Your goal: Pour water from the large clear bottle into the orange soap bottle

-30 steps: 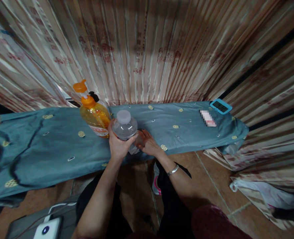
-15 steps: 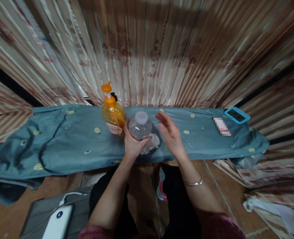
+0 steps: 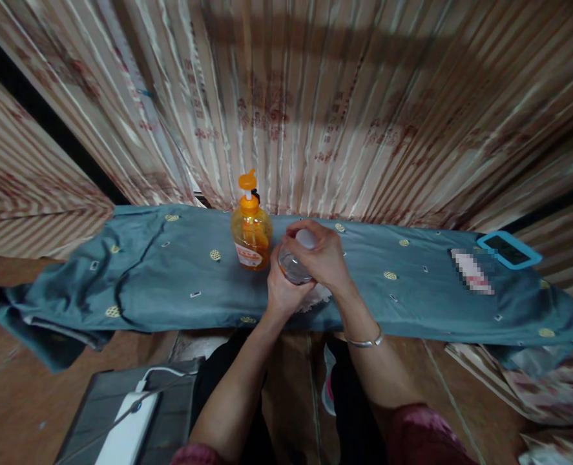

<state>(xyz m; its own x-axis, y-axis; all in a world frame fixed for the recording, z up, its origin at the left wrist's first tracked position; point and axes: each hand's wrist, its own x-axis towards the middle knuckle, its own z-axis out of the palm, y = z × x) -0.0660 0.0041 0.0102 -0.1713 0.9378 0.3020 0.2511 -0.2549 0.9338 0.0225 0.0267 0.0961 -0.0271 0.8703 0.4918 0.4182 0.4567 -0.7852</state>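
Pleated curtain (image 3: 291,97) backs a long teal pineapple-print cloth (image 3: 179,278); orange-topped pump bottle (image 3: 251,236) stands upright on it, just left of the capped clear plastic bottle (image 3: 293,266), which sits over the cloth's near half, base hidden. Left hand (image 3: 285,290) wraps the clear bottle's body, right hand (image 3: 327,255) has fingers curled round its whitish cap (image 3: 306,239). Crumpled tissue-like wad (image 3: 318,297) shows beside the right wrist, partly covered.
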